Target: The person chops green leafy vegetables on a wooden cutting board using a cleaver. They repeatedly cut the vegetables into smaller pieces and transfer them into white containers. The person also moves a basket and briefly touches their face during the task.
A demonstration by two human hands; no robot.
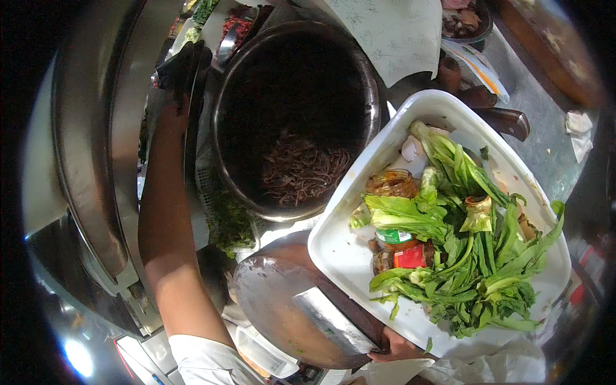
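My left arm reaches forward along the left side. Its hand (174, 108) is in deep shadow against a dark object (185, 67), and its fingers are hard to make out. At the lower middle, my right hand (400, 347) is closed at the handle end of a cleaver (332, 320); the tub's edge overhangs part of the hand. The cleaver's broad blade lies over a round chopping block (274, 293). A white plastic tub (344, 250) holds leafy green trimmings (462, 255), eggshells (412, 148) and glass jars (392, 184).
A deep metal pot (293, 219) with brown shreds (305, 168) stands ahead. Beside it are a basket of greens (231, 226) and a container of chopped red pieces (236, 24). A wooden-handled knife (510, 120) lies beyond the tub on the metal counter (534, 82).
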